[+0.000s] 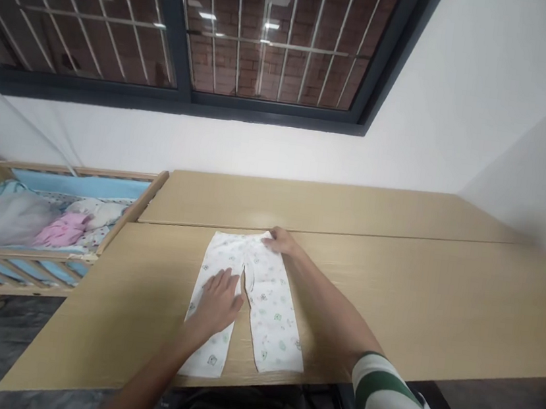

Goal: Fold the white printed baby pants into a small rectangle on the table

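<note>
A small pair of white pants (pixel 279 328) with a green and grey print lies spread on the tan tabletop, waistband away from me and legs toward me. My left hand (pixel 219 301) rests flat on the left leg, its fingers stretched out. At the far right corner of the waistband, my right hand (pixel 280 241) grips the fabric, thumb on top and fingers curled over the edge. A narrow gap of tabletop shows between the two legs.
The tan table (pixel 416 295) has a seam running across it. A wooden crib (pixel 42 257) with blue lining stands against its left side, holding bedding and a pink cloth (pixel 65 230). Behind are a white wall (pixel 240 147) and a barred window (pixel 278 39).
</note>
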The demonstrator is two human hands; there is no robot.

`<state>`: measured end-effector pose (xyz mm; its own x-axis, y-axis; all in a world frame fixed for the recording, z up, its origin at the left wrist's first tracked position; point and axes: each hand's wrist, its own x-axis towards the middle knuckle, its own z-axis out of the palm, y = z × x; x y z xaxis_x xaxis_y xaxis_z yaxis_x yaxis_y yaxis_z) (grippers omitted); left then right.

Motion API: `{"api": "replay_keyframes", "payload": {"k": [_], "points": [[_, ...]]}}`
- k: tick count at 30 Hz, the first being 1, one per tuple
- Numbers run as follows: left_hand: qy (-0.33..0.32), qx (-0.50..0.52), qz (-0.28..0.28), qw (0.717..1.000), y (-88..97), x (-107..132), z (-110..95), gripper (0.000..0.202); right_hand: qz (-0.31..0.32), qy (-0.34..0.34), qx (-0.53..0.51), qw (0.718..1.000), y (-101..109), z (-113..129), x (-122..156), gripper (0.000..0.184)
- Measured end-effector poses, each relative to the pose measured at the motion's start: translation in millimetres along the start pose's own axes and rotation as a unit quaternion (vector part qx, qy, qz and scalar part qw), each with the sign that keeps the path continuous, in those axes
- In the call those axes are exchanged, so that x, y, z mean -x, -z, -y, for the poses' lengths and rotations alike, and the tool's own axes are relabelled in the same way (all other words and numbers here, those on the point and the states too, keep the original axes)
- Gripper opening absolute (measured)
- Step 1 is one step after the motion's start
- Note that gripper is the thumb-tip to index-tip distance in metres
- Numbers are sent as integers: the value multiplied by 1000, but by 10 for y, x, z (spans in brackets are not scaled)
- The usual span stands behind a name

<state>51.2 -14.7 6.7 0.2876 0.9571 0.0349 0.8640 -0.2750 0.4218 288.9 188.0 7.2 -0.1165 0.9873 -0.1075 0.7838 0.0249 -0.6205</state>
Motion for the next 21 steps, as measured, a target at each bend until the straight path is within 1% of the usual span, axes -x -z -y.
{"api": "replay_keyframes", "payload": {"k": [1, 3, 5, 6, 8, 10, 11, 13, 15, 17, 21], "points": [[4, -29, -5, 1000, -49, 39, -46, 50, 6, 8, -5, 1000, 0, -17, -36, 28], [5, -72, -36, 997, -93, 92, -167, 50, 2, 23, -11, 1000, -4, -45, -94, 22], [-19, -54, -62, 996, -101, 135, -354, 45, -14, 27, -11, 999, -17, -68, -133, 15], [-42, -27, -57, 997, -111, 157, -474, 42, -22, 26, -11, 999, -26, -79, -147, 12], [-101, 29, -8, 994, -172, 199, -742, 39, -39, 20, -13, 999, -44, -96, -171, 9], [-141, 40, 56, 988, -292, 219, -996, 41, -54, 14, -18, 998, -56, -109, -192, 9], [-151, 32, 82, 985, -362, 218, -1103, 43, -60, 12, -22, 998, -58, -113, -202, 9], [-158, 16, 113, 981, -489, 196, -1260, 45, -69, 9, -30, 997, -53, -118, -217, 10], [-152, 17, 122, 981, -560, 166, -1350, 42, -71, 7, -39, 997, -42, -119, -219, 11], [-143, 28, 123, 982, -559, 148, -1392, 37, -68, 6, -51, 996, -27, -113, -203, 11], [-111, 86, 142, 980, -404, 159, -1392, 21, -61, 5, -85, 994, 35, -55, -141, 11]]}}
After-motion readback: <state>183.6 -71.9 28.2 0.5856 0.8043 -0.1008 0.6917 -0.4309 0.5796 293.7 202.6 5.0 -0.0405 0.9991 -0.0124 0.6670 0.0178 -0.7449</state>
